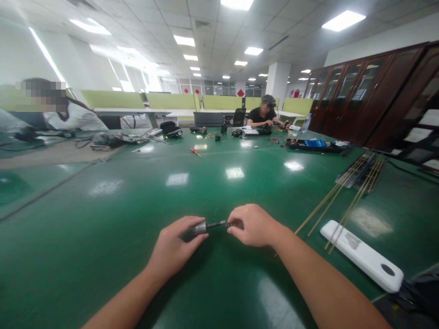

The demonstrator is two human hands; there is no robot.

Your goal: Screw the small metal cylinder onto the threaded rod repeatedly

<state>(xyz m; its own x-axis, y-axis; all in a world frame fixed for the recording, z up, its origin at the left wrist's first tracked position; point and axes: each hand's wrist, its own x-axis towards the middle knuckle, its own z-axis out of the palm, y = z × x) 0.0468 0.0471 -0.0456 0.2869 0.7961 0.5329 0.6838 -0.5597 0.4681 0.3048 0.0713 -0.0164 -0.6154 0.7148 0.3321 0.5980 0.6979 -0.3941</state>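
Between thumb and fingers of my left hand [174,244] is a small silver metal cylinder [200,228], which looks like a small motor. A thin dark rod [216,224] sticks out of its end toward the right. My right hand [253,225] is closed in a pinch at the rod's far tip, on a small dark ridged piece [230,224] partly hidden by the fingers. Whether this piece is joined to the rod, I cannot tell. Both hands are just above the green tabletop [164,196].
On my right lie a long white device [363,258] and several thin wooden sticks [338,189]. A red screwdriver [195,151] lies farther off. Along the back are a black tray [313,145] with blue items and a bottle [306,123]. Two people sit across the table.
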